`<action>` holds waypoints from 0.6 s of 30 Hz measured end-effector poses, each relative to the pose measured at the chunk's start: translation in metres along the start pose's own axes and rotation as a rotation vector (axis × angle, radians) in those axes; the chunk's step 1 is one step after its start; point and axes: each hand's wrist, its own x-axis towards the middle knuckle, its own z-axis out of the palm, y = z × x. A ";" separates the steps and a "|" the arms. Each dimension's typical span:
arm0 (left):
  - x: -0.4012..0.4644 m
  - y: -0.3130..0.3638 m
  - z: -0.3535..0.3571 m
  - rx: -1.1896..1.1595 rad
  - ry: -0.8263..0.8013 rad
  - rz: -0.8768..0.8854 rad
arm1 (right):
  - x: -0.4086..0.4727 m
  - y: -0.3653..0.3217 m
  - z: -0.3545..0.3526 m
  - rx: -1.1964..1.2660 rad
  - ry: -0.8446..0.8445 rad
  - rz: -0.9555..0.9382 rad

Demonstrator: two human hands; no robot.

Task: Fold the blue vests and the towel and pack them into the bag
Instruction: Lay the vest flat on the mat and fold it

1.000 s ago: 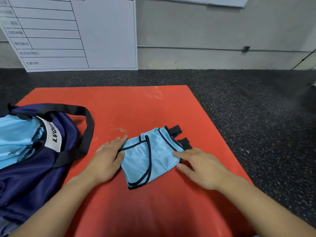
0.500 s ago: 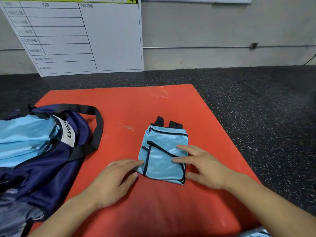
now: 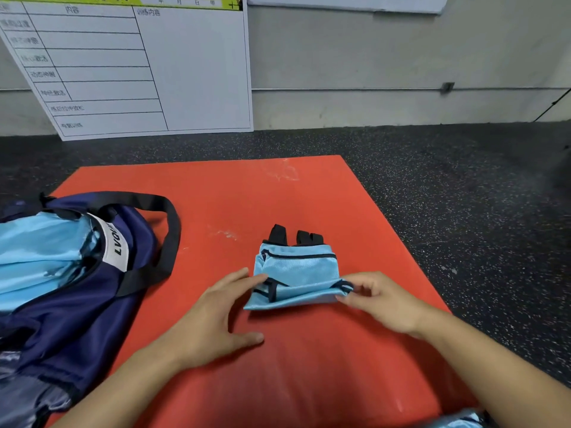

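Observation:
A folded light-blue vest (image 3: 296, 271) with black trim and two black tabs lies in the middle of the red mat (image 3: 216, 205). My right hand (image 3: 381, 301) pinches the vest's near right corner and lifts its near edge. The fingertips of my left hand (image 3: 216, 316) touch the vest's near left edge, fingers straight. A navy bag (image 3: 71, 304) with a black strap lies open at the left, with light-blue cloth (image 3: 40, 257) inside. The towel is not in view.
A white board (image 3: 139, 66) with a printed table leans on the grey wall behind the mat. Dark speckled floor (image 3: 463, 211) surrounds the mat. A bit of light-blue cloth (image 3: 457, 421) shows at the bottom right edge.
The vest was turned so its black tabs point away from me. My right hand went from lying flat on it to pinching the near right corner and raising the near edge.

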 end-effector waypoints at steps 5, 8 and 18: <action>0.018 0.003 0.012 -0.110 0.105 -0.103 | 0.008 -0.003 -0.008 0.093 0.079 0.047; 0.032 0.002 0.021 -0.233 0.168 -0.207 | 0.020 0.003 -0.005 0.082 0.181 0.101; 0.056 0.005 0.031 -0.290 0.297 -0.385 | 0.054 0.013 0.001 0.023 0.420 0.231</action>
